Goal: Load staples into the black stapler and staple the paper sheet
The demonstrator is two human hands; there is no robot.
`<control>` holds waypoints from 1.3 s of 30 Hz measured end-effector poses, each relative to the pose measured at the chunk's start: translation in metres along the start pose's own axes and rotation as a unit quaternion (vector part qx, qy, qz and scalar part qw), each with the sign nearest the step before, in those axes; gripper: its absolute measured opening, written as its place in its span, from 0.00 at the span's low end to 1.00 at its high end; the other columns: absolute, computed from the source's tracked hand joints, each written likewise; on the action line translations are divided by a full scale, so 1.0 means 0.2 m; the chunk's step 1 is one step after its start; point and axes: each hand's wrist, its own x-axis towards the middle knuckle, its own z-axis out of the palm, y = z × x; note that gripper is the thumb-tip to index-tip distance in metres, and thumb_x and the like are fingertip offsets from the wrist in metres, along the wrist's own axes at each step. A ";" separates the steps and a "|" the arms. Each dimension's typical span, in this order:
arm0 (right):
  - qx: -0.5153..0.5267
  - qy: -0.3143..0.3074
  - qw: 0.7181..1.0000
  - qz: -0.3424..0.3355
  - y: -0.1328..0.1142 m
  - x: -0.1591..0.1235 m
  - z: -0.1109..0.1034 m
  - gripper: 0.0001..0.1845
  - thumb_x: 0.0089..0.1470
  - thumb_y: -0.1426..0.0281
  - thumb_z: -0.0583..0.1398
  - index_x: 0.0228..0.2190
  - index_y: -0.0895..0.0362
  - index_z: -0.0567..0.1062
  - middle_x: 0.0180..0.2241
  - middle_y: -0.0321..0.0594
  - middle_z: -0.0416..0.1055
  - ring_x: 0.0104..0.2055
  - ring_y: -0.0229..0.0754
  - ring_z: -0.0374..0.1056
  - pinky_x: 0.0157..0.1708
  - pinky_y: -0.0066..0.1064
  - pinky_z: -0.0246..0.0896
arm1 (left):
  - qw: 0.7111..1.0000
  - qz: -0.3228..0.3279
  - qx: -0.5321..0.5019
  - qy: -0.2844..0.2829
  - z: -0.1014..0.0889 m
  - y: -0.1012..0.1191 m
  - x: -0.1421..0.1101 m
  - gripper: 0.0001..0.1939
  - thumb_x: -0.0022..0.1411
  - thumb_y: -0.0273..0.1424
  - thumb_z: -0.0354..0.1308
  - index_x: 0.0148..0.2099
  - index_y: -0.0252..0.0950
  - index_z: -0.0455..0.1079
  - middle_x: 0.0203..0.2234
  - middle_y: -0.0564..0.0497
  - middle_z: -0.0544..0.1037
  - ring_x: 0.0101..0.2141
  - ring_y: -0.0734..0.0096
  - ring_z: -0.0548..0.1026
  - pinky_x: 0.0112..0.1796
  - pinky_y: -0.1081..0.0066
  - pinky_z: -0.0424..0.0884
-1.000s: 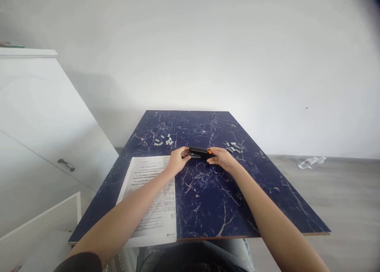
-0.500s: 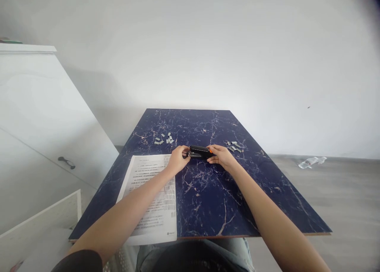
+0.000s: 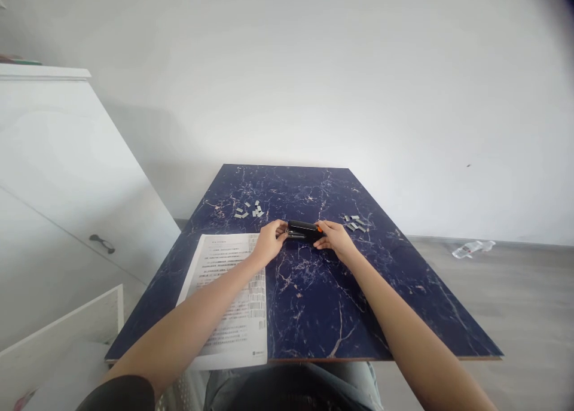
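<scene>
A black stapler (image 3: 303, 228) with an orange part at its right end lies crosswise between my hands, at about the middle of the table. My left hand (image 3: 271, 241) is closed on its left end, thumb and fingers pinching it. At the other end my right hand (image 3: 335, 240) grips the stapler beside the orange part. A gap shows between the upper arm and the metal strip below it. Printed sheets of paper (image 3: 210, 279) lie under my left forearm. My fingertips partly cover both ends of the stapler.
Small staple strips (image 3: 257, 212) lie scattered beyond my left hand, and another group of staple strips (image 3: 356, 224) beyond my right. The dark blue marbled table (image 3: 309, 315) meets a white wall. A white cabinet (image 3: 67, 160) stands left; clear plastic packaging (image 3: 472, 249) lies on the floor at right.
The view has shifted very slightly. Both hands keep hold of the stapler at its two ends, with little visible movement.
</scene>
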 end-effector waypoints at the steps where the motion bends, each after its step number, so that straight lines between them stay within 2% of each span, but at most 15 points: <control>1: -0.032 -0.002 0.999 -0.015 0.00 0.00 0.00 0.22 0.59 0.51 0.61 0.41 0.57 0.76 0.34 0.44 0.75 0.21 0.41 0.74 0.19 0.32 0.71 | 1.000 0.006 0.023 0.005 -0.01 0.01 0.00 0.12 0.62 0.22 0.60 0.47 0.38 0.72 0.39 0.48 0.80 0.40 0.64 0.78 0.45 0.63 0.75; 3: -0.136 -0.019 0.987 -0.086 0.00 0.01 -0.02 0.23 0.57 0.49 0.62 0.42 0.56 0.78 0.32 0.42 0.76 0.24 0.42 0.74 0.22 0.31 0.70 | 0.996 0.019 0.085 0.015 -0.02 0.02 0.00 0.13 0.61 0.22 0.61 0.47 0.39 0.73 0.39 0.49 0.81 0.41 0.62 0.77 0.46 0.60 0.73; 4: -0.198 -0.028 0.970 -0.139 0.00 0.01 -0.03 0.23 0.55 0.50 0.64 0.43 0.54 0.79 0.33 0.42 0.77 0.28 0.43 0.75 0.27 0.32 0.70 | 0.993 0.025 0.117 0.016 -0.03 0.02 0.00 0.11 0.61 0.23 0.62 0.46 0.39 0.74 0.39 0.49 0.81 0.41 0.60 0.76 0.47 0.59 0.72; 7: -0.342 -0.032 0.896 -0.281 0.00 0.02 -0.06 0.22 0.48 0.58 0.70 0.44 0.51 0.80 0.40 0.40 0.79 0.40 0.46 0.74 0.41 0.35 0.69 | 0.982 0.044 0.184 0.008 -0.03 0.03 0.00 0.07 0.63 0.25 0.61 0.43 0.38 0.75 0.39 0.47 0.79 0.43 0.58 0.74 0.47 0.58 0.70; 8: -0.366 -0.028 0.880 -0.301 0.00 0.03 -0.07 0.22 0.47 0.59 0.70 0.45 0.52 0.80 0.40 0.40 0.79 0.40 0.46 0.73 0.43 0.35 0.67 | 0.978 0.048 0.201 0.008 -0.03 0.04 0.00 0.06 0.63 0.26 0.60 0.44 0.38 0.74 0.40 0.46 0.78 0.43 0.57 0.73 0.47 0.58 0.70; 10: -0.388 -0.022 0.868 -0.310 0.01 0.04 -0.07 0.20 0.50 0.61 0.68 0.45 0.53 0.80 0.39 0.40 0.79 0.38 0.45 0.72 0.42 0.35 0.65 | 0.971 0.052 0.235 0.010 -0.02 0.04 -0.01 0.08 0.64 0.25 0.59 0.46 0.37 0.73 0.42 0.45 0.75 0.46 0.56 0.72 0.49 0.57 0.69; 15: -0.410 -0.019 0.857 -0.311 0.00 0.03 -0.07 0.16 0.52 0.62 0.66 0.43 0.54 0.80 0.34 0.39 0.78 0.33 0.42 0.70 0.38 0.32 0.61 | 0.952 0.039 0.303 -0.003 -0.02 0.04 -0.02 0.10 0.66 0.23 0.55 0.49 0.37 0.68 0.45 0.43 0.69 0.48 0.55 0.69 0.48 0.59 0.68; 19: -0.433 -0.017 0.845 -0.313 -0.03 0.04 -0.13 0.12 0.52 0.64 0.66 0.39 0.53 0.80 0.31 0.37 0.76 0.32 0.41 0.68 0.36 0.31 0.58 | 0.933 0.017 0.360 0.007 -0.03 0.05 -0.03 0.10 0.66 0.22 0.53 0.48 0.37 0.66 0.45 0.42 0.68 0.46 0.55 0.68 0.45 0.59 0.67; 24: -0.430 -0.022 0.855 -0.287 -0.03 0.07 -0.21 0.14 0.51 0.63 0.66 0.40 0.54 0.80 0.25 0.35 0.72 0.27 0.40 0.64 0.32 0.31 0.55 | 0.919 -0.005 0.394 0.007 -0.02 0.08 -0.05 0.10 0.68 0.25 0.51 0.50 0.39 0.66 0.45 0.43 0.68 0.46 0.55 0.68 0.43 0.59 0.66; 33: -0.410 -0.036 0.870 -0.270 -0.02 0.07 -0.21 0.15 0.52 0.60 0.64 0.40 0.55 0.79 0.22 0.32 0.67 0.24 0.38 0.60 0.29 0.30 0.52 | 0.923 0.000 0.384 -0.023 -0.04 0.07 -0.03 0.10 0.68 0.26 0.51 0.49 0.41 0.67 0.46 0.44 0.69 0.47 0.55 0.68 0.45 0.59 0.66; 36: -0.403 -0.052 0.873 -0.270 -0.03 0.06 -0.23 0.18 0.52 0.58 0.64 0.42 0.55 0.79 0.22 0.33 0.68 0.24 0.38 0.61 0.29 0.30 0.53 | 0.931 -0.009 0.364 -0.002 -0.05 0.08 -0.02 0.10 0.69 0.30 0.52 0.50 0.41 0.68 0.46 0.44 0.70 0.49 0.54 0.69 0.47 0.58 0.66; 39: -0.397 -0.066 0.876 -0.267 -0.03 0.06 -0.24 0.24 0.49 0.56 0.67 0.45 0.55 0.79 0.24 0.34 0.69 0.26 0.39 0.62 0.29 0.31 0.55 | 0.942 -0.025 0.331 0.049 -0.09 0.07 0.01 0.10 0.69 0.33 0.53 0.49 0.40 0.70 0.46 0.43 0.71 0.49 0.54 0.70 0.50 0.57 0.67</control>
